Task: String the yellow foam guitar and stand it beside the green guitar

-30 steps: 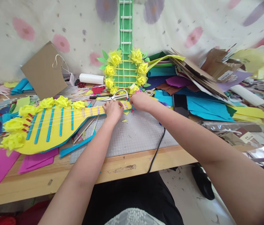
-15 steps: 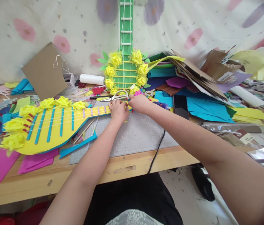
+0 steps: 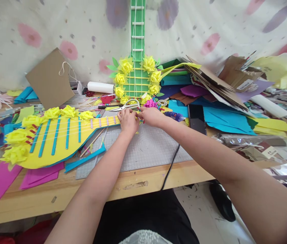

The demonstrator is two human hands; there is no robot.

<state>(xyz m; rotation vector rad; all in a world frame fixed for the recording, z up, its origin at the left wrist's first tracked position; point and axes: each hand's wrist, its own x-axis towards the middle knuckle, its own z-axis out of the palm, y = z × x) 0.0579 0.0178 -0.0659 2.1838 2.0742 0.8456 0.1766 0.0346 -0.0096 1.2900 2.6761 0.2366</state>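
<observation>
Wooden tabletop [image 3: 36, 200] carries a yellow toy guitar [image 3: 62, 139] at left. Left hand [image 3: 128, 121] covers its neck [image 3: 110, 120], right hand [image 3: 150, 117] the far end; neither grip's closure can be told. Judged light, stiff, its flowers [image 3: 68, 110] crushable; hold the plain near edge.

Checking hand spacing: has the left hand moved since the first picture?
Yes: judged against the green instrument, the left hand has shifted right along the yellow neck.
</observation>
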